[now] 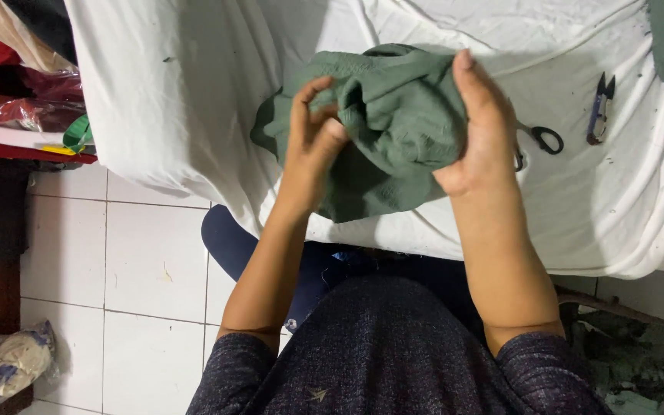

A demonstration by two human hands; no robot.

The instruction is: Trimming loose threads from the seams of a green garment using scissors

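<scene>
Both hands grip one bunched green cloth (393,131) above the white sheet (194,92). Left hand (313,134) has its fingers curled tight into the folds; right hand (486,131) clasps the other side, fingertips hidden behind soft, crumpled knit. Scissors (541,141) lie mostly hidden behind the right hand, only the black loop handles showing. Blue thread snips (599,107) lie further right.

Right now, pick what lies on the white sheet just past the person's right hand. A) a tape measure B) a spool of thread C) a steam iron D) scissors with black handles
D: black loop handles of scissors show on the white sheet, partly hidden behind the right hand, which grips the green cloth together with the left hand.
</scene>
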